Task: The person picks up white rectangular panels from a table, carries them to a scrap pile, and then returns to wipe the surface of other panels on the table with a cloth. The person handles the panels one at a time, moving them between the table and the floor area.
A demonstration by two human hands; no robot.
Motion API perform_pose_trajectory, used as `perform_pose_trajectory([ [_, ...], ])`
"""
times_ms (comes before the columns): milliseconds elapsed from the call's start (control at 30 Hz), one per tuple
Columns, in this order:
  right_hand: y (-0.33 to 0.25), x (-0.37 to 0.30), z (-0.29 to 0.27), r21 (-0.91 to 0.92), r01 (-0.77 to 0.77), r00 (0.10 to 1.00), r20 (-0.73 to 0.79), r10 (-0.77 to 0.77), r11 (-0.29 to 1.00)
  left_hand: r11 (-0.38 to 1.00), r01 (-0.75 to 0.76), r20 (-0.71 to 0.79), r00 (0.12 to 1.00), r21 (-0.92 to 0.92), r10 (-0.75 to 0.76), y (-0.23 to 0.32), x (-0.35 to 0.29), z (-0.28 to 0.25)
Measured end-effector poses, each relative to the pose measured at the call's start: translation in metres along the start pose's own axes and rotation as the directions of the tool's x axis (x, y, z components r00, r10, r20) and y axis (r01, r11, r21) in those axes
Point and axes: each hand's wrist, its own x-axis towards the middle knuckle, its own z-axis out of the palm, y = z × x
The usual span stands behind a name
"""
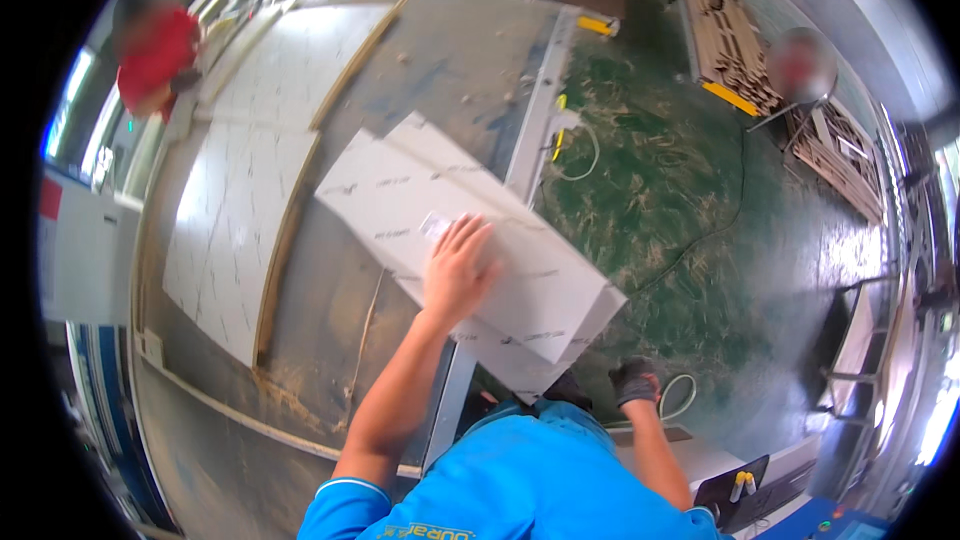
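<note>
My left hand lies flat, fingers spread, on top of a stack of white marble-patterned boards that sits slanted on a dusty saw table. The near end of the stack overhangs the table's right edge rail. My right hand wears a dark glove and hangs low past the near corner of the boards, fingers curled; I cannot see anything held in it. My blue shirt fills the bottom.
More white panels lie on the table's left part. The green floor is strewn with sawdust and a cable. Stacks of wooden strips stand at the far right. A person in red is at the far left, another person at the right.
</note>
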Motion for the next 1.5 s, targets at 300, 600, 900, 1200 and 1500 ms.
perform_pose_trajectory([
  [300, 0.028, 0.018, -0.007, 0.276, 0.779, 0.601, -0.072, -0.796, 0.563, 0.925, 0.371, -0.279, 0.899, 0.081, -0.337, -0.095, 0.065, -0.084],
  [600, -0.002, -0.022, -0.014, 0.483, 0.752, 0.562, -0.114, -0.82, 0.448, 0.872, 0.424, 0.033, 0.895, 0.246, -0.445, -0.209, 0.091, -0.128],
  [900, -0.033, -0.042, 0.034, 0.932, 0.345, 0.484, -0.277, -0.83, -0.11, 0.828, 0.387, 0.132, 0.872, 0.406, -0.472, -0.192, 0.131, -0.104],
  [1200, -0.075, -0.058, 0.048, 0.895, 0.446, 0.847, -0.434, -0.308, -0.036, 0.812, 0.42, 0.209, 0.822, 0.405, -0.53, -0.181, 0.128, -0.112],
  [1500, -0.046, -0.001, -0.007, 0.841, 0.516, 0.837, -0.536, 0.11, 0.164, 0.813, 0.502, 0.275, 0.771, 0.294, -0.575, -0.18, 0.094, -0.115],
])
